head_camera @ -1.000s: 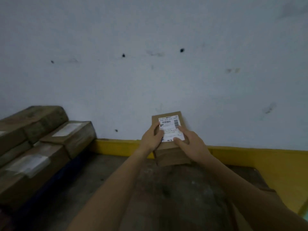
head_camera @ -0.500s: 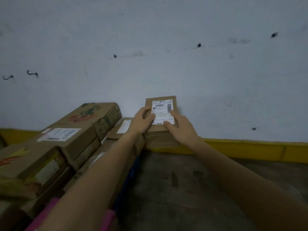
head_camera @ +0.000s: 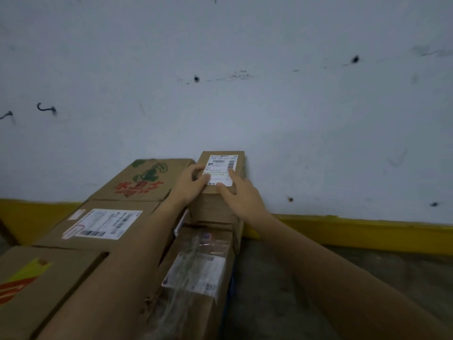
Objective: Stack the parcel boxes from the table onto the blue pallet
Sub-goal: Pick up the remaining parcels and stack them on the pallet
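Parcel in play: the small parcel box is sitting high at the far right corner of the stack, close to the wall, with its shipping label facing up.
Left hand: the left hand is curling its fingers over the box's left edge, fingertips landing on the label.
Right hand: the right hand is wrapping over the near right corner, fingers bent onto the top, so the two hands are clamping the box between them.
Contact below: I cannot tell whether the box is touching the cardboard under it.
Handling: it is looking light and stiff. Plain cardboard is giving good grip, while the glossy label is likely slicker, so the side edges are the better hold.
Neighbours: the printed carton is lying just left of it, the labelled carton is sitting nearer on the left, and the taped carton is filling the right edge below.
Pallet: a dark blue sliver, probably the blue pallet, is peeking out under the stack's right edge.
Room: a yellow skirting band is running along the foot of the pale, scuffed wall, and the grey concrete floor is spreading out to the right in dim light.
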### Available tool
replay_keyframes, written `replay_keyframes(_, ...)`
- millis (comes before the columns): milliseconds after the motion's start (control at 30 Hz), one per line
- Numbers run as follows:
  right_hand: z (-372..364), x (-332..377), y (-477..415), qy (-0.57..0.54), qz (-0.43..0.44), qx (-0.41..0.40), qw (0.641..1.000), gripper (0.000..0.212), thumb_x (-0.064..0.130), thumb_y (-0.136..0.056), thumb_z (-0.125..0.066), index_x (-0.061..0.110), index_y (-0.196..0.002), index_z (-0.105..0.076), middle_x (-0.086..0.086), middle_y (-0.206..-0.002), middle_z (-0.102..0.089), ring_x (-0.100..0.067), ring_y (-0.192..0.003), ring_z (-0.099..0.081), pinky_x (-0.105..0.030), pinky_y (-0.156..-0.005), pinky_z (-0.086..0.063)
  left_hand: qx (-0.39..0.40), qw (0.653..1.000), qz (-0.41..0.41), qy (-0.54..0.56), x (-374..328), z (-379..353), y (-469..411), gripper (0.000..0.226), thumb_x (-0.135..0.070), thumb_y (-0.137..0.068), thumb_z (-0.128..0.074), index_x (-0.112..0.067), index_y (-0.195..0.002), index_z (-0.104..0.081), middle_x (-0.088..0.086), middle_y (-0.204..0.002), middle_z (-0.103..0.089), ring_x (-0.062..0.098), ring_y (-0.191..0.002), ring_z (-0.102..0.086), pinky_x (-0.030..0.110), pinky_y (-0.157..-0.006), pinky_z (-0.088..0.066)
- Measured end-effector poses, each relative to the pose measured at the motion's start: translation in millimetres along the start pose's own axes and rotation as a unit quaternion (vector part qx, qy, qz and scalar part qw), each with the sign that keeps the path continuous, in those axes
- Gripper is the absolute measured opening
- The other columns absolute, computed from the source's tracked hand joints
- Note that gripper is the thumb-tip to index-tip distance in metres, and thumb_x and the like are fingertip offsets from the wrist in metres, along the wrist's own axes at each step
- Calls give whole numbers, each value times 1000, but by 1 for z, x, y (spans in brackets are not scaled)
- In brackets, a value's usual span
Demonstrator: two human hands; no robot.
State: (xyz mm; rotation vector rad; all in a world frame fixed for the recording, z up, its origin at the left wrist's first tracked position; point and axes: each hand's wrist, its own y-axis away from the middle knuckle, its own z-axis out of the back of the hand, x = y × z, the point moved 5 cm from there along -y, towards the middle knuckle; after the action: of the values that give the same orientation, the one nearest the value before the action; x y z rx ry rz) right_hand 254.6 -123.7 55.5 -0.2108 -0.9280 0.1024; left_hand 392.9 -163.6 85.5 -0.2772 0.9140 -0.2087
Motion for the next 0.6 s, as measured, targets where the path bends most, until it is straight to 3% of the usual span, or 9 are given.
replay_keyframes(167,-17,-6,-16,33,-12,4,999,63,53,-94,-36,26,-148,-20,-9,-151,-31,-28,-133,-35,-40,-110,-30,11,999,9,-48,23,-3,-20,33,-21,-93,-52,-9,-124,-55,7,-124,-59,6,-93,-47,6,-57,-34)
replay_keyframes(367,-24,-4,-31,63,-22,-9,998,63,55,-94,-33,26,-149,-18,-9,-151,-30,-29,-135,-33,-46,-111,-28,13,998,21,-55,34,-4,-38,33,-25,-93,-51,-13,-123,-55,3,-122,-59,3,-87,-45,6,-55,-33)
replay_keyframes(433,-25,-5,-33,68,-26,-13,997,63,55,-94,-33,26,-148,-19,-10,-151,-30,-30,-134,-33,-47,-111,-29,9,998,23,-55,36,-4,-41,33,-25,-92,-52,-13,-122,-55,4,-122,-58,5,-90,-46,8,-61,-33)
replay_keyframes(533,-28,-6,-32,69,-28,-17,997,63,55,-94,-33,27,-148,-19,-10,-151,-30,-31,-134,-33,-47,-111,-27,14,997,26,-66,38,-3,-41,33,-26,-91,-54,-13,-121,-56,8,-122,-58,13,-99,-50,22,-78,-36)
replay_keyframes(600,-29,-5,-31,72,-21,-18,997,62,55,-94,-32,26,-148,-19,-10,-151,-31,-31,-135,-32,-47,-112,-25,20,997,28,-70,40,-1,-40,32,-27,-90,-54,-12,-119,-57,8,-121,-59,16,-101,-52,25,-79,-36)
